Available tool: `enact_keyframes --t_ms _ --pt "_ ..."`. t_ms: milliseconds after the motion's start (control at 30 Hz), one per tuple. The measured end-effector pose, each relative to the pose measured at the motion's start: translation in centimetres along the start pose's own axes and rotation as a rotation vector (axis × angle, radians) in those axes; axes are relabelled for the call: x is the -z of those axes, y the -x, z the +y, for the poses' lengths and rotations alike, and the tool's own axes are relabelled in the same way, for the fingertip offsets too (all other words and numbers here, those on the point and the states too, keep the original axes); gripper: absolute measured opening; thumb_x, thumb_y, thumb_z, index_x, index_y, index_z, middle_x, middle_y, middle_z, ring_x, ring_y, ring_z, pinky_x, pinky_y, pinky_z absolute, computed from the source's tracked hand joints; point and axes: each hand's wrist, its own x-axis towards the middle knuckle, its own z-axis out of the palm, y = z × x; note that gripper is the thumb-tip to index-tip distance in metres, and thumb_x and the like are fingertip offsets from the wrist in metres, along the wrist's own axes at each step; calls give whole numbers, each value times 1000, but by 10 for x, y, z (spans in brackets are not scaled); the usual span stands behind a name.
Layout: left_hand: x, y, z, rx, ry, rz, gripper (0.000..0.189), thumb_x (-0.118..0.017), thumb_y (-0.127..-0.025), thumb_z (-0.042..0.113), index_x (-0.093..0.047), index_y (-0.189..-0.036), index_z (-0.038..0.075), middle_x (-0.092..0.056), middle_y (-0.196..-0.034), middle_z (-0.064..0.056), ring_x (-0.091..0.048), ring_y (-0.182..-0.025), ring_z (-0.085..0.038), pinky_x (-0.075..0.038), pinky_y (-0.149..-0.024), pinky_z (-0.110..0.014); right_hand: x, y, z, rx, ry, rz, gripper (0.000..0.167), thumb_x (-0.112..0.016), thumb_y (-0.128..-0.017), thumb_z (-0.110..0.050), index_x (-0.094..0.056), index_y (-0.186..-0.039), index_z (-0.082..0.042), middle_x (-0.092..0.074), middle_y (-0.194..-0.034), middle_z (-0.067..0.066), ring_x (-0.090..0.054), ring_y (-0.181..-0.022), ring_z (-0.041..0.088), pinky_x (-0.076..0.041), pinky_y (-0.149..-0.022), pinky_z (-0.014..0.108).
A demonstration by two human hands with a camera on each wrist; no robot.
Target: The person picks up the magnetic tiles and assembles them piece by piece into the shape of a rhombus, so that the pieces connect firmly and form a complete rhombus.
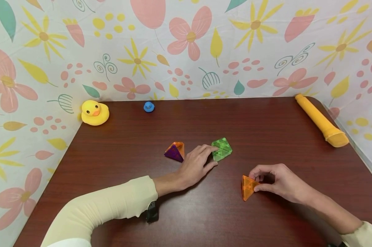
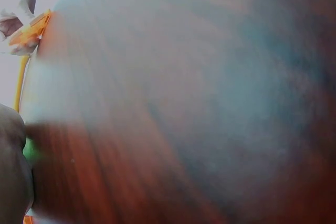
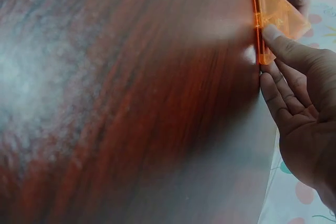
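My right hand (image 1: pixel 277 181) pinches an orange see-through triangular magnetic tile (image 1: pixel 248 188) between thumb and fingers. In the right wrist view the tile (image 3: pixel 278 17) stands on edge above the wood, with the thumb on its face. My left hand (image 1: pixel 195 166) rests farther in, its fingers stretched over a green see-through tile piece (image 1: pixel 224 148); a fingertip appears to touch the green piece's left side. Left of that hand, an orange and purple tile piece (image 1: pixel 175 153) stands on the table, its lower right partly near the wrist.
A yellow rubber duck (image 1: pixel 94 113) and a small blue duck (image 1: pixel 149 107) sit along the back left of the brown table (image 1: pixel 204 212). At the far right lies a yellow microphone-shaped toy (image 1: pixel 322 120). Flowered cloth (image 1: pixel 179 58) hangs behind the table and at its sides.
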Motion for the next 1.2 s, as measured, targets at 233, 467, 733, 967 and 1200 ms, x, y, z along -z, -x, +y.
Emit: enact_keyframes --t_ms 233,467,733,967,1200 --pt "0 -1 0 2 0 0 47 -74 -103 30 -62 -144 11 -66 -136 -1 -62 -123 -18 -54 -101 -36 1 0 0 36 -27 -1 40 -91 -79 3 -77 -106 -23 -76 -96 -9 -67 -81 9 -56 -71 20" --pt "0 -1 0 10 -4 -2 46 -75 -102 29 -62 -144 12 -66 -135 -1 -62 -122 -18 -54 -101 -35 1 -2 0 57 -56 5 40 -89 -80 6 -78 -108 -21 -77 -98 -7 -71 -84 10 -58 -75 20" --pt "0 -1 0 11 -7 -5 47 -74 -103 30 -61 -144 11 -66 -136 0 -62 -123 -17 -54 -102 -35 1 -6 0 62 -49 25 41 -88 -80 8 -78 -106 -21 -77 -98 -6 -71 -84 11 -57 -76 19" --pt "1 0 1 9 7 -8 47 -74 -103 29 -61 -145 11 -65 -137 -1 -62 -123 -17 -54 -101 -35 4 -17 -3 64 30 67 41 -90 -78 7 -78 -103 -24 -76 -97 -10 -71 -84 9 -56 -78 18" --pt "0 0 1 7 -8 -5 48 -75 -103 30 -61 -145 12 -66 -136 -1 -62 -122 -17 -54 -101 -35 9 -48 -6 46 140 154 40 -89 -79 8 -79 -101 -23 -75 -101 -12 -71 -90 11 -57 -82 18"
